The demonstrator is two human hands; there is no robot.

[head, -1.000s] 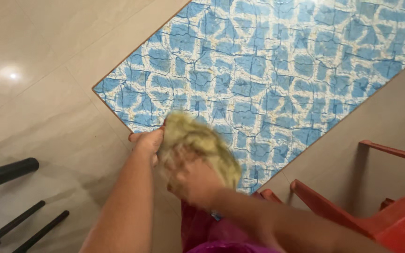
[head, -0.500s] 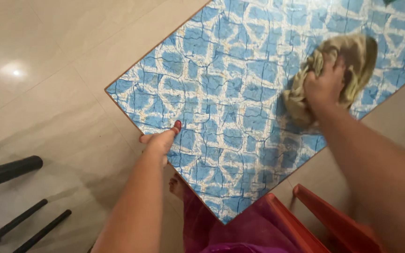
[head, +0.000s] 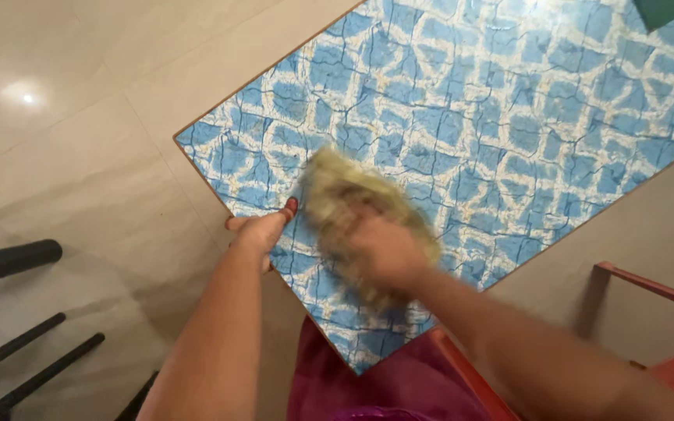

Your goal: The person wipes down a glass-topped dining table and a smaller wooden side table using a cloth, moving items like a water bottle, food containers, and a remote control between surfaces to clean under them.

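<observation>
A crumpled yellowish cloth (head: 352,206) lies pressed flat on the blue-and-white patterned tabletop (head: 509,101), close to its near-left edge. The right hand (head: 384,249) is clamped down over the cloth, fingers closed around a bunch of it; both are smeared with motion blur. At nine o'clock from the cloth, the left hand (head: 263,230) grips the tabletop's edge, thumb on top and fingers curled beneath. To wipe well here, I would judge that steady downward pressure and overlapping passes matter, with the left hand bracing the top. At five o'clock stands a red chair (head: 649,343); at eight o'clock dark metal legs (head: 17,261) cross the pale tiled floor (head: 79,117).
</observation>
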